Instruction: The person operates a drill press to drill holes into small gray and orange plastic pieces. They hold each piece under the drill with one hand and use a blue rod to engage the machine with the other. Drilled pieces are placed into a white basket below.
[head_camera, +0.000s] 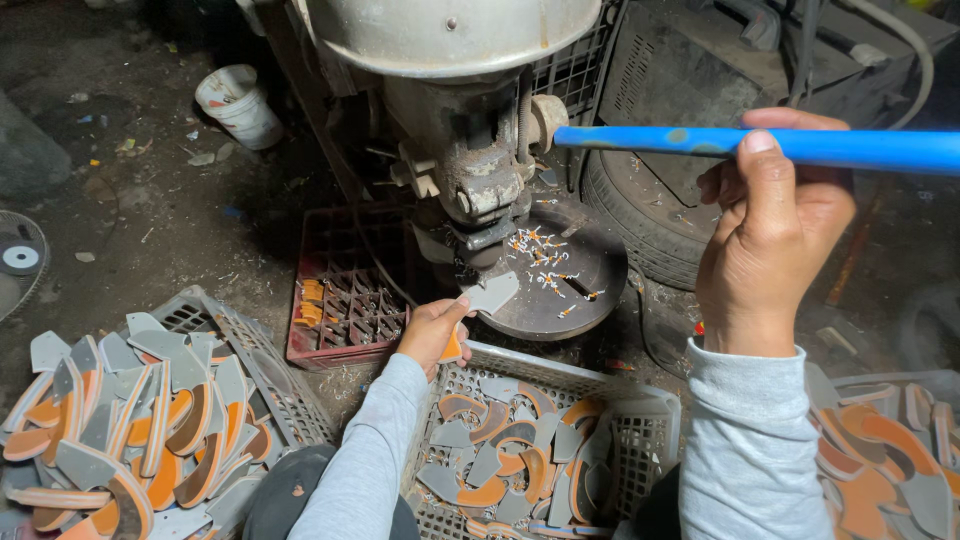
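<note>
The person sits at an old metal press (470, 150), feeding it by hand. The left hand (432, 335) pinches a flat grey piece (490, 293) between thumb and fingers, closed on its near end, with the far end pushed onto the round press table (580, 275) just under the ram; something orange shows beneath the hand, though it is hard to tell whether that belongs to the same piece. The right hand (770, 230) is wrapped around the blue lever handle (800, 147), thumb over the top and fingers curled beneath, a firm closed grip.

To do this step well, the piece should probably sit flat and square under the ram, and the left fingertips should stay back at the near edge, out from under the tool, while the lever comes down.

Near, a white basket (650, 410) holds grey and orange curved pieces; another basket of pieces (215, 320) lies to the left, more are heaped at the right, and a red crate (340, 290) stands beside the press.
</note>
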